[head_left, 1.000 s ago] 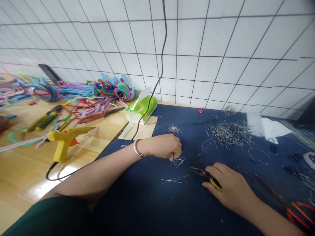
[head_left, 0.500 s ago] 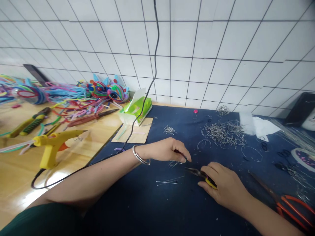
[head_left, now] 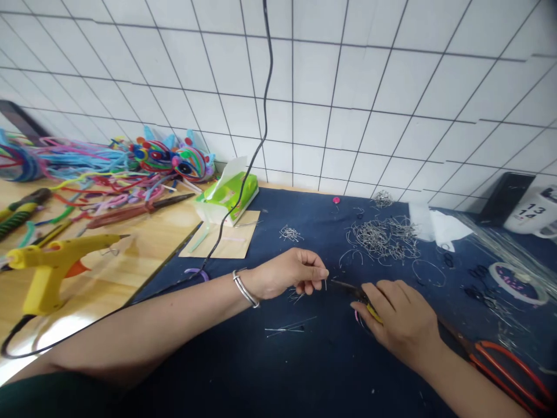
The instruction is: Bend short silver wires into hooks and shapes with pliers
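Observation:
Between thumb and forefinger, my left hand (head_left: 300, 271) pinches a short piece of wire (head_left: 325, 284), its end pointing down. My right hand (head_left: 398, 310) is closed round pliers (head_left: 373, 312) with yellow on the handles. The dark pliers' jaws point left toward the wire, a small gap apart from it. Partly hidden under my left hand lies a small bunch of wire pieces (head_left: 297, 297). Closer to me, a few straight wires (head_left: 290, 329) rest on the dark blue cloth (head_left: 243, 366).
Behind my hands are a small wire pile (head_left: 290, 233) and a larger tangle of bent wires (head_left: 385, 239). Red-handled cutters (head_left: 509, 366) lie right, a yellow glue gun (head_left: 56, 261) left. A black cord (head_left: 221, 229) crosses beside a green tissue pack (head_left: 230, 194).
My left hand has turned so the pinched wire shows pointing down. The pliers' jaws have risen slightly toward it. The whole view has shifted a little to the right.

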`<control>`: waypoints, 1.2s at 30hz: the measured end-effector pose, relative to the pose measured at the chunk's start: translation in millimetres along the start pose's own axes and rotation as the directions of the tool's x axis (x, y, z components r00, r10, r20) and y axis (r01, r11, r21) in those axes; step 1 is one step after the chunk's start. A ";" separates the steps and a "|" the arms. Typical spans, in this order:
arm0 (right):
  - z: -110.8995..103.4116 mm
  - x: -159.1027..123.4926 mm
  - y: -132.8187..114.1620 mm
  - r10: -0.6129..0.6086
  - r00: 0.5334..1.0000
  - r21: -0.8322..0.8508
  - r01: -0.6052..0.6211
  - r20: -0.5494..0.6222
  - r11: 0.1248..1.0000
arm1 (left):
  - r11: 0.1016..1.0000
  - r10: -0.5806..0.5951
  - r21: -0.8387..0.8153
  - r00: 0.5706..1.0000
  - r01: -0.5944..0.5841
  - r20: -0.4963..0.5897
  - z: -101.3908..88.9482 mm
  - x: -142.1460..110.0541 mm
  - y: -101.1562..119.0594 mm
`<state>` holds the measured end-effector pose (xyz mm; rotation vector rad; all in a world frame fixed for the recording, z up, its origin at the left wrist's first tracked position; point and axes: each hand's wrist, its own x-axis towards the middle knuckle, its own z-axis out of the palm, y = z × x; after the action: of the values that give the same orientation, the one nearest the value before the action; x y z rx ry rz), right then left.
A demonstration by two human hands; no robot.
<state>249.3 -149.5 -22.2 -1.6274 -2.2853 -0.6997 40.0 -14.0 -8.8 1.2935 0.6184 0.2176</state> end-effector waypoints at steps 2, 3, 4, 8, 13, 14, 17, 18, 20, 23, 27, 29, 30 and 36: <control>-1.5 -0.6 1.4 -0.048 0.998 -0.057 0.046 -0.033 0.997 | 0.999 -0.015 -0.029 1.000 0.015 -0.002 0.9 -0.1 -0.9; -1.9 -1.0 1.7 -0.071 0.997 -0.078 0.068 -0.040 0.995 | 0.999 -0.023 -0.039 1.000 0.022 -0.002 1.3 -0.2 -1.1; -2.2 -1.4 1.9 -0.090 0.995 -0.094 0.085 -0.045 0.992 | 0.998 -0.030 -0.048 1.000 0.030 -0.004 1.7 -0.3 -1.2; -2.5 -2.2 1.9 -0.122 0.992 -0.122 0.117 -0.039 0.986 | 0.996 -0.039 -0.078 0.999 0.039 0.006 2.9 -0.6 -1.2; -2.8 -2.7 1.6 -0.148 0.988 -0.125 0.142 -0.039 0.982 | 0.995 -0.043 -0.087 0.999 0.045 0.021 3.3 -1.2 -1.4; -2.7 -3.0 1.4 -0.150 0.988 -0.124 0.144 -0.039 0.982 | 0.995 -0.045 -0.087 0.999 0.047 0.024 3.3 -1.4 -1.4; -1.9 -3.7 1.1 -0.149 0.988 -0.118 0.143 -0.045 0.983 | 0.995 -0.051 -0.086 0.998 0.054 0.030 2.9 -1.6 -1.2; -1.7 -3.9 1.0 -0.148 0.988 -0.115 0.142 -0.048 0.983 | 0.995 -0.055 -0.085 0.998 0.058 0.032 2.7 -1.7 -1.1; -1.4 -4.2 1.1 -0.151 0.987 -0.109 0.145 -0.051 0.983 | 0.994 -0.064 -0.081 0.997 0.067 0.038 2.4 -1.7 -0.8; -1.8 -4.0 1.3 -0.158 0.986 -0.100 0.152 -0.049 0.983 | 0.994 -0.069 -0.078 0.996 0.073 0.053 2.0 -1.5 -0.6; -3.4 -3.1 0.8 -0.156 0.987 -0.084 0.151 -0.050 0.985 | 0.993 -0.078 -0.080 0.995 0.083 0.064 1.8 -1.4 -1.0; -4.0 -2.8 0.4 -0.160 0.986 -0.084 0.156 -0.054 0.984 | 0.994 -0.082 -0.072 0.995 0.087 0.064 1.8 -1.4 -1.1; -4.2 -2.6 0.3 -0.164 0.985 -0.086 0.159 -0.053 0.984 | 0.994 -0.081 -0.067 0.995 0.085 0.063 1.8 -1.4 -1.1; -5.5 -2.0 0.6 -0.171 0.985 -0.090 0.169 -0.021 0.982 | 0.999 -0.043 -0.022 0.998 0.044 0.048 1.6 -1.3 -0.9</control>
<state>250.2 -153.8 -18.3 -1.4589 -2.4252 -0.8685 39.6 -16.2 -9.0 1.2582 0.6018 0.1575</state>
